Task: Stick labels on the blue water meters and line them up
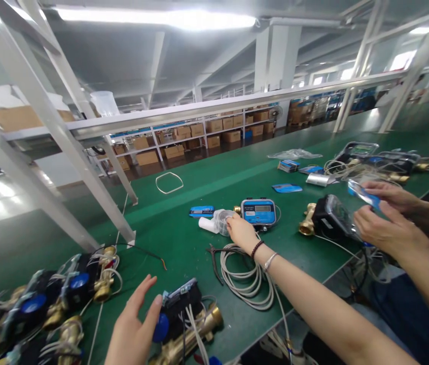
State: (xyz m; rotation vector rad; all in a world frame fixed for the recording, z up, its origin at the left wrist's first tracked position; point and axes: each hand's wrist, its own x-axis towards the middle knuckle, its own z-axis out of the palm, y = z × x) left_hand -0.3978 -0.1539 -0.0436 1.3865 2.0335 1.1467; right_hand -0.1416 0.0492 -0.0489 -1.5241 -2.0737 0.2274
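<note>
My left hand [133, 327] is open with its fingers stretched out. It hovers just left of a brass water meter [189, 317] with a black top and a blue cap at the table's near edge. My right hand [240, 231] reaches across the green table [184, 238], with bracelets on the wrist. Its fingers are pinched on a clear round plastic piece [222, 220] next to a white tube [207, 224]. A blue-faced meter display [258, 211] lies just right of that hand. A coil of grey cable [247, 279] lies under my forearm.
Several brass meters with black tops [58, 304] are heaped at the near left. A co-worker's two hands [385, 223] at the right hold a meter [328, 218] and a blue part. Blue labels, more meters and cables lie at the far right. White frame struts [85, 167] rise from the table's left.
</note>
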